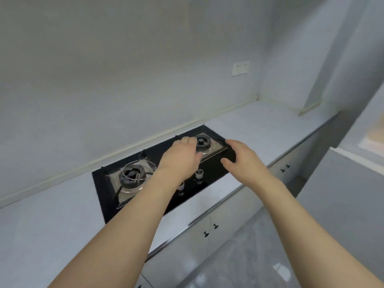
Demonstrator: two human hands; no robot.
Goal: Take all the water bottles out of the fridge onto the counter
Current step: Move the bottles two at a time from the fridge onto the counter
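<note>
Overhead, pale walls meet a pale table (pixel 259 129) holding a black stove (pixel 108 183). Both the left hand (pixel 182 154) and right hand (pixel 241 156) hover above it, fingers loosely curled, holding nothing.

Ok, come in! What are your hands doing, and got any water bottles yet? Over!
Left hand and right hand both empty, held out over the stove. No bottles in view. Counter bare to the right. Over.

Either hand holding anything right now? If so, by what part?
Nothing held. Left hand and right hand hang over the stove, fingers loosely curled, no bottle in view.
</note>
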